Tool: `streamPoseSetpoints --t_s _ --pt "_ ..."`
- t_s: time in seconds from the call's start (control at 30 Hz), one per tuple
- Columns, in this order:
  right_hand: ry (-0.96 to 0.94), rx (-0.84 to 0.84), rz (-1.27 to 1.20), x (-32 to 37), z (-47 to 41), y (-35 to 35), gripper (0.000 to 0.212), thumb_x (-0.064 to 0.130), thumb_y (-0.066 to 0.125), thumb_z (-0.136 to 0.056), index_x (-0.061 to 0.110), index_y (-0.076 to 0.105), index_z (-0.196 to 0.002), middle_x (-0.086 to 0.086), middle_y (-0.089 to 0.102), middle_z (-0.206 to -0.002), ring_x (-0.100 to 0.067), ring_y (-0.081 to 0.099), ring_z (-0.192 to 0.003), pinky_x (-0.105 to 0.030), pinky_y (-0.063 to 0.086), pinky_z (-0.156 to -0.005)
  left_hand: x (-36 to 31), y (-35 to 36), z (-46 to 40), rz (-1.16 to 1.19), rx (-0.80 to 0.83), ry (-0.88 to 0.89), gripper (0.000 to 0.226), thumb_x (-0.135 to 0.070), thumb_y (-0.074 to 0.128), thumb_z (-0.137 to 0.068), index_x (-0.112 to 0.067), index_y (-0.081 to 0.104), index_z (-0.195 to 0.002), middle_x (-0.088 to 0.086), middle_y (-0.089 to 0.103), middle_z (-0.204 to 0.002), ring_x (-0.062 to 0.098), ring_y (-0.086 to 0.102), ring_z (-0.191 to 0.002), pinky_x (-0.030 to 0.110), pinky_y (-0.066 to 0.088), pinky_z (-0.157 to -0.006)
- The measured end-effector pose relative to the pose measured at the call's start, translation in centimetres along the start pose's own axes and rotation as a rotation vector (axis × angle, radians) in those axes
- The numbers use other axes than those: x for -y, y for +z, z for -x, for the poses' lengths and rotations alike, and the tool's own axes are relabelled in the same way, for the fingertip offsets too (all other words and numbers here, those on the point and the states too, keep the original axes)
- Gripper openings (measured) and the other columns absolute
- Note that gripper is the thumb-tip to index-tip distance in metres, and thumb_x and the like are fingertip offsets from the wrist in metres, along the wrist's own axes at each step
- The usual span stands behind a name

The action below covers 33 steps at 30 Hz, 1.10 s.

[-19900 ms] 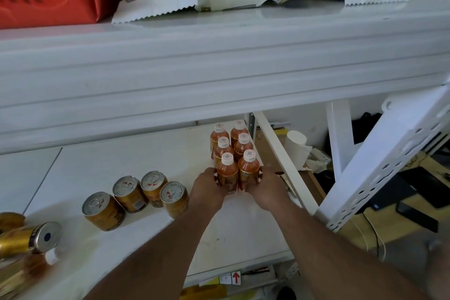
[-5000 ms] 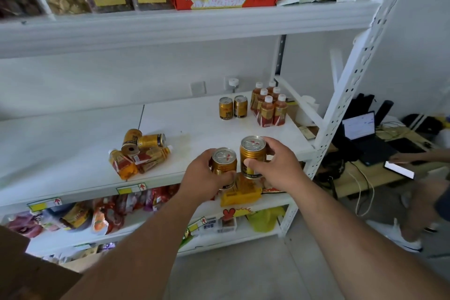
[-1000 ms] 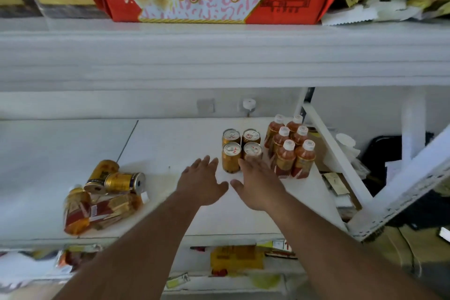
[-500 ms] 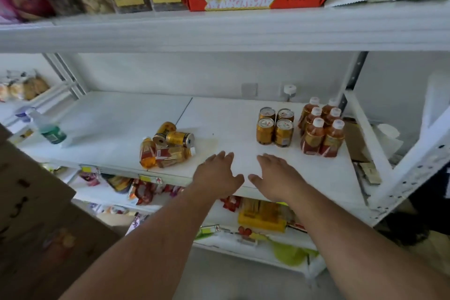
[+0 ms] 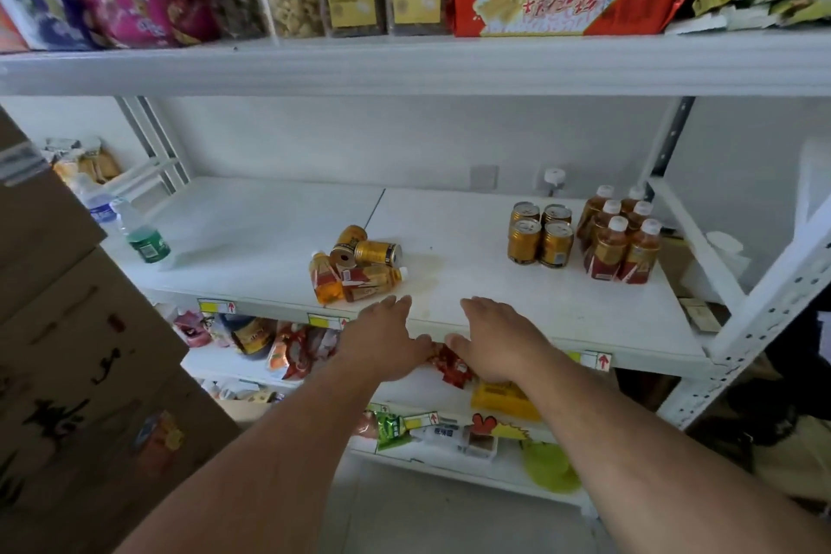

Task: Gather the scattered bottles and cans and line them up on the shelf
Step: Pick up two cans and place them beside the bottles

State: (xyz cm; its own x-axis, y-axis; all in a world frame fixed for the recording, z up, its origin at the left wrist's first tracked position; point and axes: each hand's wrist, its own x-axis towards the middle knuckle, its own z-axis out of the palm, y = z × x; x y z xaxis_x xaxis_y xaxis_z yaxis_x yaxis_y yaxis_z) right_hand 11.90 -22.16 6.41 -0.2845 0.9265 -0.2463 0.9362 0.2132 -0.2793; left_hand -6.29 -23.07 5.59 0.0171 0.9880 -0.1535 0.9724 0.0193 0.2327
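On the white middle shelf point(image 5: 472, 279), several gold cans point(image 5: 539, 238) stand upright in a tight block next to several amber tea bottles point(image 5: 620, 238) with white caps at the right. Left of centre lies a jumbled pile: two gold cans point(image 5: 366, 245) on their sides and two tea bottles point(image 5: 355, 281) lying flat. My left hand point(image 5: 382, 337) hovers flat and empty at the shelf's front edge, just right of and below the pile. My right hand point(image 5: 490, 340) is beside it, palm down, empty too.
A green-labelled water bottle point(image 5: 141, 234) stands at the shelf's far left. Brown cardboard boxes point(image 5: 67, 351) rise at my left. Snack packs and jars fill the upper shelf point(image 5: 404, 63); packets crowd the lower shelves. A perforated white upright point(image 5: 773, 301) frames the right side.
Both hands have pulled back from the standing cans to the shelf's front edge. My view has drawn back and turned left, bringing the scattered pile nearer the centre.
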Motion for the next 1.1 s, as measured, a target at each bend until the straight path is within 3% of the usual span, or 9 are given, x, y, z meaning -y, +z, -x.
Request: streamPoseSetpoints --t_s 0.17,0.37,0.5,0.63,0.77,0.93,1.1 --pt "0.016 0.013 0.004 6.1 0.0 1.9 0.072 0.055 0.045 -0.102 0.015 0.027 -0.158 -0.008 0.033 -0.162 -0.029 0.033 -0.145 -0.044 0.034 -0.116 6.2 -0.2 2.3 0.021 0.015 0.004 0.082 -0.060 0.049 -0.090 -0.024 0.020 -0.157 0.000 0.021 -0.164 0.025 0.024 -0.148 0.049 0.029 -0.116" --pt "0.007 0.020 0.024 11.6 -0.4 3.8 0.075 0.057 0.046 -0.101 0.014 0.026 -0.159 -0.008 0.033 -0.162 -0.030 0.034 -0.145 -0.044 0.034 -0.116 11.7 -0.3 3.9 0.089 -0.012 -0.014 0.080 -0.061 0.051 -0.086 -0.025 0.029 -0.155 -0.002 0.035 -0.158 0.024 0.035 -0.141 0.048 0.040 -0.108" --pt "0.000 0.021 0.050 13.4 -1.5 4.1 0.073 0.057 0.046 -0.101 0.014 0.028 -0.157 -0.008 0.037 -0.159 -0.030 0.036 -0.143 -0.045 0.037 -0.114 13.5 -0.6 3.3 0.103 -0.015 -0.019 0.079 -0.059 0.050 -0.087 -0.024 0.028 -0.155 -0.002 0.033 -0.159 0.024 0.033 -0.143 0.047 0.038 -0.110" --pt "-0.006 0.019 0.044 13.7 -3.6 3.8 0.074 0.055 0.048 -0.101 0.014 0.025 -0.158 -0.007 0.033 -0.162 -0.030 0.034 -0.145 -0.046 0.036 -0.116 14.1 -0.7 1.3 0.100 0.010 -0.026 0.079 -0.060 0.049 -0.088 -0.024 0.026 -0.155 -0.001 0.033 -0.158 0.026 0.035 -0.141 0.047 0.040 -0.108" --pt "-0.008 -0.011 0.017 12.8 -6.5 3.1 0.070 0.053 0.050 -0.100 0.014 0.031 -0.155 -0.009 0.039 -0.157 -0.029 0.039 -0.140 -0.044 0.040 -0.111 13.9 -1.5 -1.4 0.072 0.022 -0.039 0.080 -0.060 0.048 -0.089 -0.025 0.022 -0.156 -0.001 0.026 -0.162 0.027 0.032 -0.143 0.047 0.039 -0.109" --pt "-0.019 -0.028 0.006 11.7 -10.3 1.9 0.067 0.055 0.051 -0.099 0.014 0.038 -0.150 -0.010 0.046 -0.149 -0.030 0.045 -0.134 -0.044 0.044 -0.105 13.5 -3.1 -4.5 0.061 -0.010 -0.067 0.076 -0.056 0.052 -0.089 -0.028 0.026 -0.155 -0.003 0.031 -0.160 0.026 0.036 -0.140 0.044 0.041 -0.106" --pt "-0.004 -0.014 -0.015 10.9 -13.7 0.9 0.062 0.055 0.053 -0.096 0.015 0.044 -0.143 -0.010 0.052 -0.139 -0.030 0.050 -0.126 -0.045 0.047 -0.101 13.8 -4.1 -7.7 0.136 0.023 -0.091 0.063 -0.057 0.051 -0.084 -0.033 0.042 -0.141 -0.002 0.052 -0.140 0.025 0.053 -0.119 0.041 0.048 -0.093"
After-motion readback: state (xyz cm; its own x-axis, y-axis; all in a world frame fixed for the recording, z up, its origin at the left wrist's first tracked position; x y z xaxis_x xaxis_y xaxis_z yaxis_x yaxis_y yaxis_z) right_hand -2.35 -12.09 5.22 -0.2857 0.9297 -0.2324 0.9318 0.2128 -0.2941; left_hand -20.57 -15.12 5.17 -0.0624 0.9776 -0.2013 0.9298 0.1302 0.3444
